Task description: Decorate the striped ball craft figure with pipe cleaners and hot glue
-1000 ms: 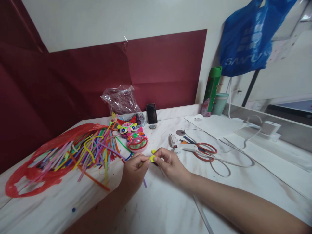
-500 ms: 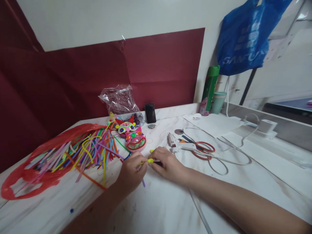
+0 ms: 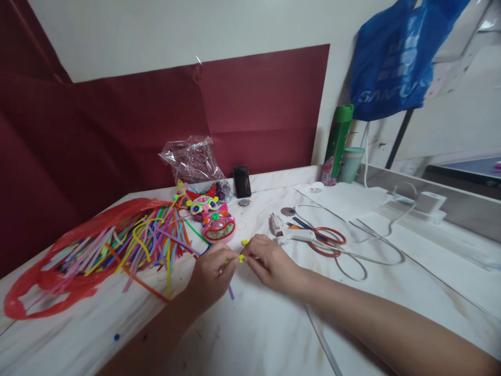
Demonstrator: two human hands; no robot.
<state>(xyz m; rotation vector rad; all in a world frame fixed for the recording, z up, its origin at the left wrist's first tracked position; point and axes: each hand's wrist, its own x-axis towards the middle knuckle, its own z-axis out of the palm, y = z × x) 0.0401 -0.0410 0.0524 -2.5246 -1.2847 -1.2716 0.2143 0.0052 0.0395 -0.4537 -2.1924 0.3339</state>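
Note:
My left hand [image 3: 211, 274] and my right hand [image 3: 268, 263] meet over the white marble table [image 3: 254, 329], both pinching a small yellow pipe-cleaner piece [image 3: 239, 258] between the fingertips. A purple pipe cleaner [image 3: 231, 292] pokes out below my left hand. Just behind the hands lies a colourful pipe-cleaner craft [image 3: 218, 225] shaped like a mask or face. Another small yellow bit [image 3: 245, 242] rests on the table near my right hand.
A red plastic bag [image 3: 58, 261] spills several coloured pipe cleaners [image 3: 144, 240] at left. Right of the hands lie a glue gun [image 3: 297, 236] with its cable, red-handled scissors [image 3: 329, 241] and white paper [image 3: 344, 201]. A clear bag [image 3: 191, 159], phone [image 3: 241, 181], green can [image 3: 336, 143] and cup [image 3: 351, 164] stand at the back.
My hands have stayed together on the yellow piece, shifting slightly and working it between the fingertips. The view moved a little to the right. Nothing else on the table moved.

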